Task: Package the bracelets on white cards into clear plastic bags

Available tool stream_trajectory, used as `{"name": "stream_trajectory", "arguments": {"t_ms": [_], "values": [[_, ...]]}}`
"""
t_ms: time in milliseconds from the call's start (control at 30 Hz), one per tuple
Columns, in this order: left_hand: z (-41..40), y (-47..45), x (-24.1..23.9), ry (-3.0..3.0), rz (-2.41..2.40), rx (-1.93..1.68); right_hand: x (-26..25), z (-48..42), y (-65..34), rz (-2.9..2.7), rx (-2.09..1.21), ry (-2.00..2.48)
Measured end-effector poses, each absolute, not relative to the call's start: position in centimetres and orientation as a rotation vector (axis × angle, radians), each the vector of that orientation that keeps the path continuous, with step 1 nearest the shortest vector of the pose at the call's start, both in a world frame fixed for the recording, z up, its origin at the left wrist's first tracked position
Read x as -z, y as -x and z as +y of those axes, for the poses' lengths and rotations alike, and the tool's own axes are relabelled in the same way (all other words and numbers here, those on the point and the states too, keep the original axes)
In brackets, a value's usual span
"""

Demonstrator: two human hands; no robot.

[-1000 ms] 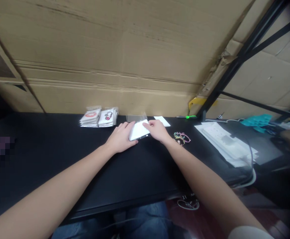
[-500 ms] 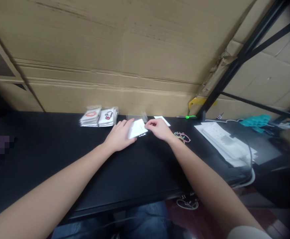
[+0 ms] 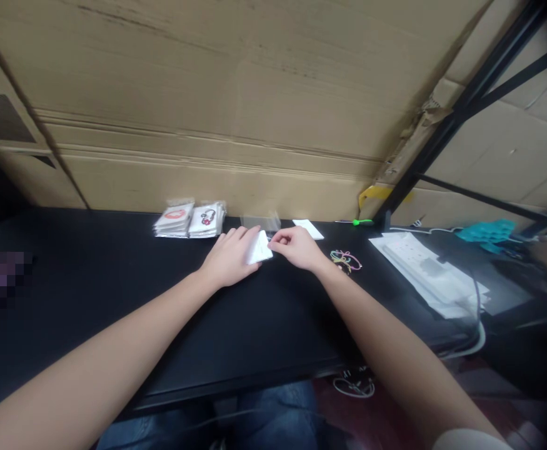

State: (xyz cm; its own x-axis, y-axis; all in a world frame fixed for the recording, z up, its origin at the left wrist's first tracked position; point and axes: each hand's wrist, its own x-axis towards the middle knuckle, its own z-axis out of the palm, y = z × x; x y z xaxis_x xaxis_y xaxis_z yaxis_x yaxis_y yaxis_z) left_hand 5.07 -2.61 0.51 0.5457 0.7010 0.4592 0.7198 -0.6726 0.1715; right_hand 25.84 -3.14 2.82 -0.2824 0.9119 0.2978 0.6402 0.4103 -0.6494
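Holding the white card (image 3: 259,249) between spread thumb and fingers, the left hand (image 3: 230,256) is leaning over the black desk (image 3: 235,337). The right hand (image 3: 296,247) is pinching thumb and fingers narrowly together at the card's right edge; whether they are gripping it, I cannot tell. Behind the card, clear bags (image 3: 260,220) are lying by the cardboard wall (image 3: 235,187), and 1 loose card (image 3: 308,229) is lying beyond the right hand. Colourful bands (image 3: 346,260) are sitting right of that hand; 2 packet stacks (image 3: 206,220) are standing left of the bags.
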Motion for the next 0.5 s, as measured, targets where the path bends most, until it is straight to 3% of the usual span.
{"name": "stream_trajectory", "arguments": {"t_ms": [200,400,500], "values": [[-2.5,-5.02,-0.38,2.728,-1.27,0.762,-2.76,-3.2,-25.42,-2.084,-0.326,1.249],[-2.53,-4.95,-0.54,2.73,-1.274,0.789,-2.47,-2.75,-25.73,-1.843,-0.445,1.324],[-2.62,-5.02,-0.61,2.737,-1.252,0.783,-2.54,-2.88,-25.59,-1.899,-0.308,1.269]]}}
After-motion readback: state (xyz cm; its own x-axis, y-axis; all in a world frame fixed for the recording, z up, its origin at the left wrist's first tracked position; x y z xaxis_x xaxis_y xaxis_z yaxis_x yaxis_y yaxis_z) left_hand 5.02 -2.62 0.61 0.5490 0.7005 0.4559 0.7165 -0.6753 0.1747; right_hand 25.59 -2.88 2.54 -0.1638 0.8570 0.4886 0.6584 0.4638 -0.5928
